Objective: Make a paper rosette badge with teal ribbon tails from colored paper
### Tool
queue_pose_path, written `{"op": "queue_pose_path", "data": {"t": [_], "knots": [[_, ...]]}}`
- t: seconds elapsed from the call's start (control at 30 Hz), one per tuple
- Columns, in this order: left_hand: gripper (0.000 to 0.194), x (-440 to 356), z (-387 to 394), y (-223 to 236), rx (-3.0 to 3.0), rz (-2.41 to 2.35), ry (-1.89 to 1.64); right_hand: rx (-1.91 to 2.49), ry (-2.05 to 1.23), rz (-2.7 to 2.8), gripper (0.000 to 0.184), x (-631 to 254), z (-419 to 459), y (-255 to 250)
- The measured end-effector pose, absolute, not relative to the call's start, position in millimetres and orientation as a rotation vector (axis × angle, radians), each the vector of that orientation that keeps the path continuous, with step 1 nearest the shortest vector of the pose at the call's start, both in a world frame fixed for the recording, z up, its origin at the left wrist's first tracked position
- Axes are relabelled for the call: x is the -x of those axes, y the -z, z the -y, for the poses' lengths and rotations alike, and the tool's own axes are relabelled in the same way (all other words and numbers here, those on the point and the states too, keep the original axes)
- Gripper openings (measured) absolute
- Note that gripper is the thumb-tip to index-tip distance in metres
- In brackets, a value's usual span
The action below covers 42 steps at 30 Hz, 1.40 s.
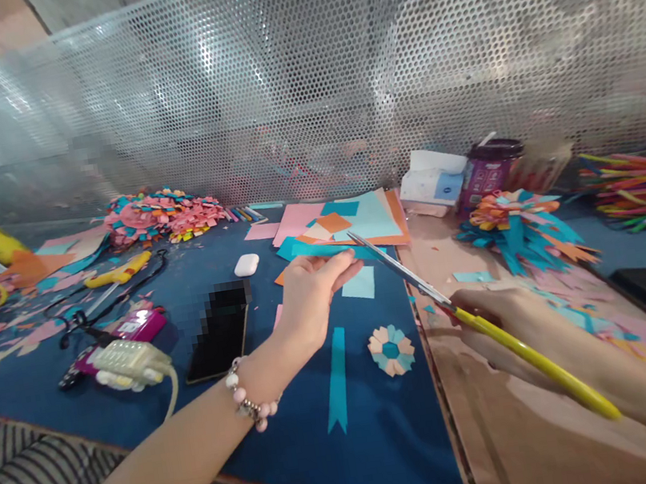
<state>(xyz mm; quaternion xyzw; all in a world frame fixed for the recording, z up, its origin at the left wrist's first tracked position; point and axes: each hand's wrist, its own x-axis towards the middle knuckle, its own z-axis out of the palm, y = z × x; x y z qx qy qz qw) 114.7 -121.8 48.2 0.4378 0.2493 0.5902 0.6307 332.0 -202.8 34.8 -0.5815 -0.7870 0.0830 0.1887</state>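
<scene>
Evidently, scissors are pointed close to bare fingertips.
Scissors are gripped in the right hand; the left hand is pinched narrow by teal paper, though whether any is held cannot be told. Skin could be nicked by blades closed too near; the paper flower, right of the notched strip, could be crushed by a lowered wrist.

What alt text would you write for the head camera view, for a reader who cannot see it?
A person's right hand holds yellow-handled scissors near the left hand, whose grip is unclear. On the blue table lie a paper rosette, a notched blue strip, a dark phone and coloured paper sheets.
</scene>
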Motion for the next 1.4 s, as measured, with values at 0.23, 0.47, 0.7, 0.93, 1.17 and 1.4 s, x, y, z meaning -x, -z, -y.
{"op": "queue_pose_path", "data": {"t": [0.23, 0.47, 0.7, 0.93, 1.17, 1.4], "knots": [[0.006, -115.0, 122.4, -49.2, -0.996, -0.586, -1.349, 1.665, -0.289, 2.195, 0.017, -332.0, 202.8, -35.1], [0.006, -115.3, 121.2, -48.7, -0.993, -0.574, -1.35, 1.69, -0.318, 2.172, 0.017, -330.5, 203.6, -37.5], [0.004, -114.7, 121.4, -48.0, -1.006, -0.559, -1.352, 1.674, -0.308, 2.134, 0.018, -327.9, 204.2, -42.9], [0.004, -115.1, 122.1, -48.5, -1.008, -0.552, -1.348, 1.703, -0.353, 2.164, 0.015, -331.0, 203.3, -38.3], [0.005, -115.1, 121.7, -48.2, -1.01, -0.563, -1.346, 1.687, -0.355, 2.168, 0.014, -332.7, 202.6, -35.7], [0.005, -115.3, 120.9, -47.3, -0.995, -0.569, -1.349, 1.715, -0.311, 2.216, 0.014, -333.1, 202.3, -35.5]]}}
